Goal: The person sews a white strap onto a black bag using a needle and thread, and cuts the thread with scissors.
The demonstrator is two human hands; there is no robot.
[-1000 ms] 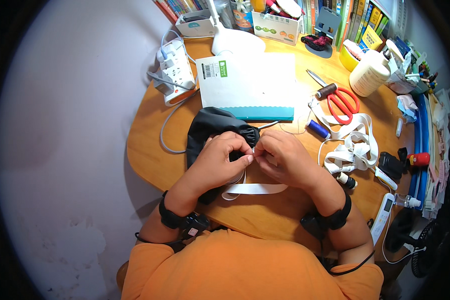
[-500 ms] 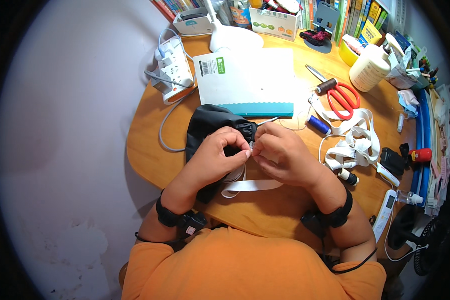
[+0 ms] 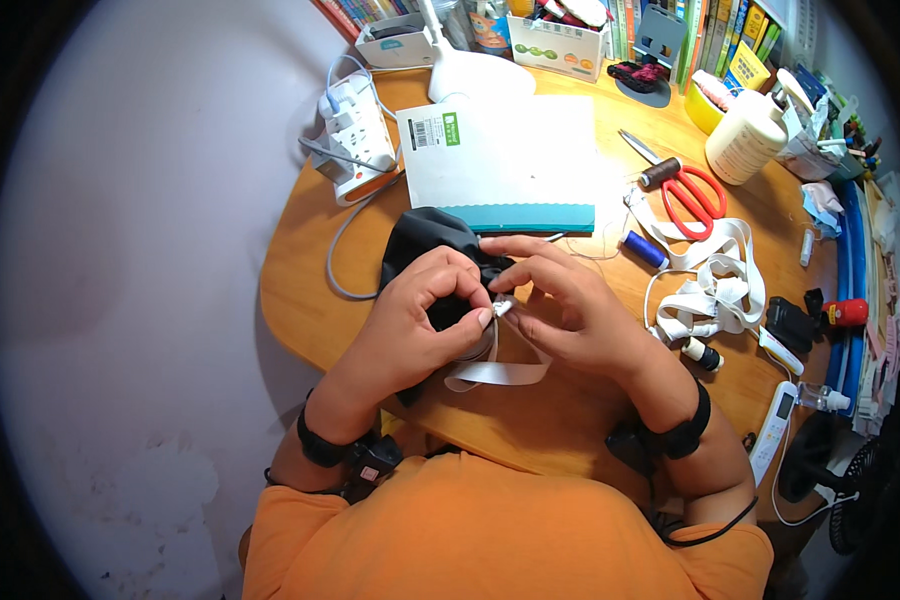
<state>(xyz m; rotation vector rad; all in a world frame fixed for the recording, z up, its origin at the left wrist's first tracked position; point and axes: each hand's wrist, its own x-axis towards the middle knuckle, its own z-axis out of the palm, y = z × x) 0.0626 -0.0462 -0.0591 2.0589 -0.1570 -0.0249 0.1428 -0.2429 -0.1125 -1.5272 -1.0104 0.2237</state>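
A black gathered fabric piece [image 3: 415,230] lies under both hands at the middle of the desk. My left hand [image 3: 415,315] is closed in a pinch on the small white end [image 3: 502,307] of a white elastic band, whose loop [image 3: 495,372] hangs down toward the desk's front. My right hand [image 3: 580,315] has its fingers apart, two reaching over the fabric, with its thumb touching that white end; whether it grips anything there is hard to see. Just right of it lie a blue thread spool [image 3: 642,248] and a tangle of white elastic [image 3: 710,290].
Behind the fabric is a white folder [image 3: 500,150]. A power strip [image 3: 355,140] with cables sits at the left. Red-handled scissors [image 3: 692,205], a dark spool [image 3: 660,172], a lotion bottle [image 3: 740,145] and another spool [image 3: 702,354] lie rightward, beside stationery along the desk's edge [image 3: 832,330].
My right hand's fingers have unfolded from a pinch and spread over the black fabric. The white end shows more between the hands, and the hanging band has shifted up and left.
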